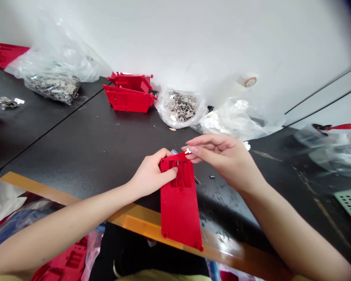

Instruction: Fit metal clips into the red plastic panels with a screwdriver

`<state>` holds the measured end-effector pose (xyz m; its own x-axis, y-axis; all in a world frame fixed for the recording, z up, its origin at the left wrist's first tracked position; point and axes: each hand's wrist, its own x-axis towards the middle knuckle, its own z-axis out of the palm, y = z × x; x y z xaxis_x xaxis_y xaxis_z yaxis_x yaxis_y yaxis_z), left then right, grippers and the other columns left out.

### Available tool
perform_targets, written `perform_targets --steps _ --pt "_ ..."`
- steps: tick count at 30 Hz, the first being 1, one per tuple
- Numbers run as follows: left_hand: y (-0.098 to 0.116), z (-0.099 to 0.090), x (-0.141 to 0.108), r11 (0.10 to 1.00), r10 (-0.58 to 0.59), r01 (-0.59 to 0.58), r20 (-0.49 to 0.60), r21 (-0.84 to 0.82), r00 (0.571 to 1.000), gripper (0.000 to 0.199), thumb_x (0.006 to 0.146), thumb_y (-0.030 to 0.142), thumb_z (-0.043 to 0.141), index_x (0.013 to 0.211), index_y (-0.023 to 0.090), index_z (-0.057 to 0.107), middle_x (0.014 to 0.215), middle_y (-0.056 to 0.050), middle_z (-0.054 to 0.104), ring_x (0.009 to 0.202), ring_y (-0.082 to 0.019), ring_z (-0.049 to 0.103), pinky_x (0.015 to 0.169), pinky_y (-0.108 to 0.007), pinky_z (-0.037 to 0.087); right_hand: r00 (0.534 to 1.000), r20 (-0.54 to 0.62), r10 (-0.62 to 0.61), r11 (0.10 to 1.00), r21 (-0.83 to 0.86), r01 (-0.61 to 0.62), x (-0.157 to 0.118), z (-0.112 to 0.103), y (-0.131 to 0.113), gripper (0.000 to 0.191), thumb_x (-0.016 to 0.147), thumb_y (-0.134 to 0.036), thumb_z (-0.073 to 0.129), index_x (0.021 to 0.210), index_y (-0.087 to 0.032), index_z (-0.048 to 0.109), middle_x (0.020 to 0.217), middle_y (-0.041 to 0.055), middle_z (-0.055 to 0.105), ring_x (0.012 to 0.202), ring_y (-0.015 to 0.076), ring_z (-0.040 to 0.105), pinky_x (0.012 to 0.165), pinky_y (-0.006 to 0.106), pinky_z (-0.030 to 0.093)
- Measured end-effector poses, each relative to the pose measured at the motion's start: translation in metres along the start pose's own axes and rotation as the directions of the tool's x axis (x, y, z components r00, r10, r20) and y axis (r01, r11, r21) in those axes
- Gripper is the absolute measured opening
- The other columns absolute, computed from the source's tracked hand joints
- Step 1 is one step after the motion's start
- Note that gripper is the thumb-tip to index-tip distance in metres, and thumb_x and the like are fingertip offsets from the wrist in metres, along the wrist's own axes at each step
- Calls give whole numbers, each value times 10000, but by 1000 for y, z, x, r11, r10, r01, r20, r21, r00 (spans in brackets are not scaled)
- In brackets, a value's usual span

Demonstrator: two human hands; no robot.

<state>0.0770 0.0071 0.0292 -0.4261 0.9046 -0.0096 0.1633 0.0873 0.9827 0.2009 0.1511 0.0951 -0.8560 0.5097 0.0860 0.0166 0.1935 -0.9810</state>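
Note:
My left hand [152, 173] grips the top end of a flat red plastic panel [179, 218], with the thumb lying across a recessed section. The panel's lower end overhangs the table's edge. My right hand [219, 154] pinches a small white piece [188, 151] between its fingertips, just above the panel's top corner. A small metal part [178, 164] shows in the recess. Behind the panel, a small translucent blue item [174, 151] is partly hidden by my fingers.
On the black table [76, 132] stand red plastic housings [128, 97] and a bag of metal parts [179, 107]. A larger bag of metal parts [54, 88], a bag of white parts [231, 121] and loose metal pieces [5, 103] lie nearby. More red parts [64, 265] sit below the table's edge.

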Motion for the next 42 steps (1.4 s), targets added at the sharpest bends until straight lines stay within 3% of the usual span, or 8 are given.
perform_targets --steps 4,9,12,15,18,21,32,42 --pt "-1 0 2 1000 -11 12 3 -3 1000 185 777 317 625 911 200 572 776 27 637 659 -136 570 636 -258 460 995 24 97 993 70 -99 6 -5 4 169 733 -331 803 808 -185 764 821 46 754 750 168 732 761 301 644" --pt "-2 0 2 1000 -16 16 -2 -14 1000 174 780 315 631 896 201 567 770 34 628 666 -132 564 652 -258 461 979 94 181 982 31 -184 6 -7 6 296 670 -315 851 930 -191 783 898 59 764 835 202 740 852 346 632" --pt "-2 0 2 1000 -15 15 -4 -17 1000 170 781 310 633 895 202 569 778 33 634 685 -135 569 662 -259 458 989 106 108 992 -71 -101 3 -4 5 249 735 -317 807 959 -211 786 921 44 764 855 204 739 824 331 639" --pt "-2 0 2 1000 -9 9 -7 -12 1000 153 777 288 630 892 206 571 753 44 622 681 -130 560 658 -254 448 991 107 -81 960 -260 106 -1 0 5 142 812 -259 741 944 -252 792 925 10 763 835 181 733 774 288 635" --pt "-1 0 2 1000 0 0 -21 0 1000 137 773 272 624 883 205 577 738 52 612 674 -124 549 672 -256 446 933 200 -301 844 -399 358 -5 1 4 175 874 -207 679 986 -289 785 957 -12 759 822 169 725 752 288 622" --pt "0 0 2 1000 5 -5 -23 2 1000 141 771 267 623 892 205 585 746 52 617 680 -125 552 675 -257 445 868 280 -410 730 -470 496 -6 -1 3 213 912 -201 640 1051 -300 767 988 -18 755 837 168 724 760 292 610" --pt "-1 -1 2 999 23 -23 17 -38 1000 179 768 249 630 933 200 582 799 45 633 723 -133 569 689 -257 450 846 383 -370 637 -558 532 -2 -3 -1 149 922 -143 613 1013 -191 720 905 13 714 786 119 661 699 231 522" --pt "-4 0 5 998 38 -36 44 -58 998 177 753 221 638 916 198 573 776 57 607 702 -120 536 685 -259 444 789 488 -374 568 -552 611 1 1 7 151 973 -131 520 1044 -149 652 1003 50 667 894 114 638 788 216 487"
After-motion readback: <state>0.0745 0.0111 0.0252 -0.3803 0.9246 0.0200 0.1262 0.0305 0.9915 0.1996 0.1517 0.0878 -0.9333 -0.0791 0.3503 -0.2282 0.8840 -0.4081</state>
